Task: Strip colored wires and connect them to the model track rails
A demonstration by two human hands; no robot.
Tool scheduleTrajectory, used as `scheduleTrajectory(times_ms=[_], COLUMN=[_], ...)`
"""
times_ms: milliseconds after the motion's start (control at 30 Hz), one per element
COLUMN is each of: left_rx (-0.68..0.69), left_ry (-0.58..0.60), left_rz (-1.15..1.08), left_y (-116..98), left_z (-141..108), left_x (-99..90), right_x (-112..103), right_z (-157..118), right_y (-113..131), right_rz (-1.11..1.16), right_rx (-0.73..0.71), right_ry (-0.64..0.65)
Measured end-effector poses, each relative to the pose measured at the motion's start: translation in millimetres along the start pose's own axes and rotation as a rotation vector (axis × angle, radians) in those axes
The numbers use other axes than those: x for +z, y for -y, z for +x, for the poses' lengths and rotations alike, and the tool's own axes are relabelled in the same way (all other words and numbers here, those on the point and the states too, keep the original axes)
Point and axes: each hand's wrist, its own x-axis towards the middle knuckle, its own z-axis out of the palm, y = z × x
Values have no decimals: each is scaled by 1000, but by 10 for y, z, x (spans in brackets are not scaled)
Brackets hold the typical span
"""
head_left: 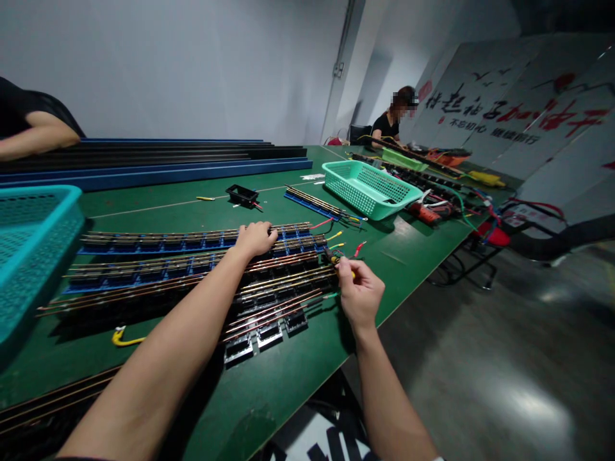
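Note:
Long strips of black and blue plastic segments with metal rods (pixel 283 266) along them lie side by side on the green table. My left hand (pixel 257 239) rests palm down on the upper strips, its fingers curled over a blue strip (pixel 295 240). At the right ends of the strips, my right hand (pixel 361 288) is closed in a pinch. A small yellow piece (pixel 353 275) shows at its fingers; the rest is hidden. Short yellow, green and red wire ends (pixel 359 248) stick out close by. A yellow wire (pixel 125 338) lies left of my left forearm.
A teal basket (pixel 43 205) stands at the left, a mint green basket (pixel 368 186) beyond the strips. Between them lie a black tray (pixel 243 195) and a short blue strip (pixel 314 203). Long blue channels (pixel 202 168) run along the back. Two other people sit at the tables.

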Motion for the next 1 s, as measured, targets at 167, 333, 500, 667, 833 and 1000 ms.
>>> scheduleTrajectory(times_ms=[167,333,500,667,833,1000], left_rx=[6,3,3,0,-8,-12], left_ry=[0,-1,-3,0,4,17], left_rz=[-19,-27,-33,-21,-21,-17], left_y=[2,2,0,-5,-6,-3], left_z=[-2,-11,-16,-15,-18,-17], left_x=[-3,-9,-13,-17,-19,-25], right_x=[6,-2,-33,-64,-83,-84], right_z=[-35,-19,-19,-17,-19,-42], right_y=[42,40,-21,-38,-63,-28], right_rz=[-105,-129,-183,-278,-291,-67], right_rx=[-322,-420,-472,-452,-417,-197], right_ry=[258,361,524,677,747,537])
